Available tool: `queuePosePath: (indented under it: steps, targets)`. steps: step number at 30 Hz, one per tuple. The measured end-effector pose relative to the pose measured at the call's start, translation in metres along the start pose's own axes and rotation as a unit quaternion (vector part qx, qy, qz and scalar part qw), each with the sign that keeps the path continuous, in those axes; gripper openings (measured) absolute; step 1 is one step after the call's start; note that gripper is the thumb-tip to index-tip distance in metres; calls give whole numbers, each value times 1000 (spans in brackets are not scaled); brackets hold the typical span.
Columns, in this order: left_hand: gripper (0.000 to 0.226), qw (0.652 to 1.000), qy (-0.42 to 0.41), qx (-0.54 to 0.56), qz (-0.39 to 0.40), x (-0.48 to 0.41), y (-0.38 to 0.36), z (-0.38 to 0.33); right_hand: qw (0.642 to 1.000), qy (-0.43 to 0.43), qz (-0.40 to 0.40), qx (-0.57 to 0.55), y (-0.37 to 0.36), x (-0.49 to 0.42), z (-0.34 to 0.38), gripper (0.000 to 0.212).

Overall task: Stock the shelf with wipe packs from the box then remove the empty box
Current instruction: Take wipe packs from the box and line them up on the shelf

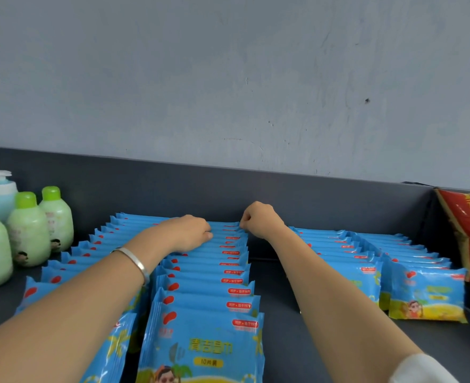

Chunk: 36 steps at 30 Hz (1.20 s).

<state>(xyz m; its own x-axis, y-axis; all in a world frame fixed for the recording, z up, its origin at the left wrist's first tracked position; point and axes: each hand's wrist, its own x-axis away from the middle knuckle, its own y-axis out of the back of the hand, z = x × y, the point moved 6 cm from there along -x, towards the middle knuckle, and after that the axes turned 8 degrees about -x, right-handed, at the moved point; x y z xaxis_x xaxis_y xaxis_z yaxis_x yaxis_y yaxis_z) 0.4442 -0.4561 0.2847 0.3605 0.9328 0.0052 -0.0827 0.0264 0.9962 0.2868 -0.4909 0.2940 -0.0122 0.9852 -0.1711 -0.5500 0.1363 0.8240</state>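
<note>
Blue wipe packs stand upright in rows on the dark shelf (280,313). The middle row (209,288) runs from the front edge to the back wall. My left hand (191,230) lies with curled fingers on the top edges of the rear packs of that row. My right hand (258,217) pinches the top right corner of the rearmost pack (229,224) with curled fingers. A left row (71,261) lies partly under my left forearm. Two more rows (372,261) stand at the right. No box is in view.
Green-capped lotion bottles (29,230) and a blue pump bottle (0,193) stand at the left of the shelf. A red bag (468,233) leans at the right end. A bare strip of shelf lies between the middle and right rows. A grey wall rises behind.
</note>
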Motion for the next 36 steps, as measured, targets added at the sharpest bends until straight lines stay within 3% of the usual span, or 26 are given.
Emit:
queuePosePath:
  steps: [4, 10, 14, 25, 31, 36]
  targets:
    - [40, 1000, -1, 17, 3, -3, -3, 3, 1000, -11, -18, -6, -1, 2, -3, 16]
    - [43, 998, -5, 54, 7, 5, -2, 1, 990, -50, -89, -101, 7, 22, -20, 22]
    - [42, 996, 11, 85, -28, 16, 7, 0, 984, 11, -120, -131, 25, 56, -19, 24]
    - [32, 984, 70, 38, -158, 102, 27, -20, 975, 163, -55, -138, 40, 128, 25, 23]
    - [21, 962, 141, 58, -226, 165, 19, 3, 964, 232, 23, -128, 9, 159, 73, 22]
    - [20, 933, 196, 116, -280, 208, 17, 48, 955, 281, 73, -56, -15, 175, 115, 26]
